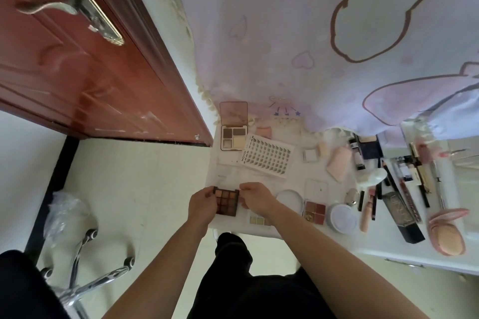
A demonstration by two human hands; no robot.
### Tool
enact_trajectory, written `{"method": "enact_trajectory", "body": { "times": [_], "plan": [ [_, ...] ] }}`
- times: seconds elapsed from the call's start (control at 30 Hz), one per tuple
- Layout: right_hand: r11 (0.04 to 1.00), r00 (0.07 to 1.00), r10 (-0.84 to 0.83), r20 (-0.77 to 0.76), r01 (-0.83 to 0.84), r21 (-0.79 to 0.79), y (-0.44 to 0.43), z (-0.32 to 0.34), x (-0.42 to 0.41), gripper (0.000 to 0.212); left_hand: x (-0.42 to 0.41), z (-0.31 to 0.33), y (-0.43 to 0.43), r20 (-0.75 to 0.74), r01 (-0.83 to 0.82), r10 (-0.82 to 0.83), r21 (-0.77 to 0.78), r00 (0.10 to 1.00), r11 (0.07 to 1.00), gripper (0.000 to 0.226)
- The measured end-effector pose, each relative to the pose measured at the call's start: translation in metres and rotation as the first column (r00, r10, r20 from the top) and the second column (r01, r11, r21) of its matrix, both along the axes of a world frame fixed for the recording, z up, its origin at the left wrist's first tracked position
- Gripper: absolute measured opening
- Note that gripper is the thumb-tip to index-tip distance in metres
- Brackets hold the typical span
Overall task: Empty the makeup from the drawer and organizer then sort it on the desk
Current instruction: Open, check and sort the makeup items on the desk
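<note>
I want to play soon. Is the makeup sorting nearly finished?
Lots already lies on the desk: the four-colour palette, the lash sheet, pencils. The left hand and right hand hold a brown palette, not yet put down. The drawer is not in view, so I cannot tell what is left.

Left hand (203,205) and right hand (256,198) meet on one palette (226,202).
Left fingers curl round its left edge, thumb toward the top. Right fingers bend and pinch its right edge. Both forearms are bare, stretched forward and converging, right arm angled in from the side.
</note>
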State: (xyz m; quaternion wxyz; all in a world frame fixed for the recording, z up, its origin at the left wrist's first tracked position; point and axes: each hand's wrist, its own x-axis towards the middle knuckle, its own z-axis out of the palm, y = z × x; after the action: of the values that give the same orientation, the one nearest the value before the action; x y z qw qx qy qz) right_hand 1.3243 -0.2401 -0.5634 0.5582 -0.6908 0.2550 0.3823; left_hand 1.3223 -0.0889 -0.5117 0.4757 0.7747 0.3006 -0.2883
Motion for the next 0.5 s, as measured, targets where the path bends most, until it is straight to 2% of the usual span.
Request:
{"method": "enact_trajectory", "body": {
  "times": [0.07,0.13,0.2,0.3,0.33,0.4,0.43,0.5],
  "plan": [
    [0.999,0.999,0.050,0.018,-0.050,0.003,-0.001,0.008,-0.003,0.037,0.000,-0.002,0.001,-0.004,-0.003,0.003,0.004,1.000,1.000,0.040],
    [0.991,0.993,0.116,0.038,-0.113,-0.072,-0.004,0.046,-0.001,0.024,0.000,-0.003,0.002,-0.014,-0.009,0.009,0.013,1.000,1.000,0.042],
    [0.959,0.974,0.180,0.141,-0.141,-0.246,-0.016,0.058,0.002,0.040,0.000,-0.004,0.004,-0.018,0.000,0.001,0.030,1.000,1.000,0.045],
    [0.844,0.892,0.322,0.319,-0.118,-0.522,-0.038,0.063,0.013,0.044,-0.001,-0.006,0.004,-0.005,0.033,-0.033,0.045,0.999,0.998,0.046],
    [0.776,0.859,0.407,0.310,-0.147,-0.613,-0.045,0.061,0.018,0.048,-0.002,-0.008,0.004,0.000,0.044,-0.044,0.050,0.999,0.998,0.046],
    [0.627,0.803,0.561,0.201,-0.254,-0.736,-0.061,0.053,0.029,0.060,-0.003,-0.011,0.004,0.018,0.058,-0.060,0.059,0.998,0.997,0.046],
    [0.577,0.782,0.605,0.151,-0.300,-0.759,-0.069,0.047,0.034,0.066,-0.004,-0.012,0.005,0.026,0.062,-0.064,0.065,0.998,0.996,0.046],
    [0.541,0.758,0.644,0.102,-0.357,-0.762,-0.081,0.037,0.044,0.077,-0.004,-0.011,0.004,0.028,0.066,-0.068,0.066,0.997,0.996,0.044]
  ]
}}
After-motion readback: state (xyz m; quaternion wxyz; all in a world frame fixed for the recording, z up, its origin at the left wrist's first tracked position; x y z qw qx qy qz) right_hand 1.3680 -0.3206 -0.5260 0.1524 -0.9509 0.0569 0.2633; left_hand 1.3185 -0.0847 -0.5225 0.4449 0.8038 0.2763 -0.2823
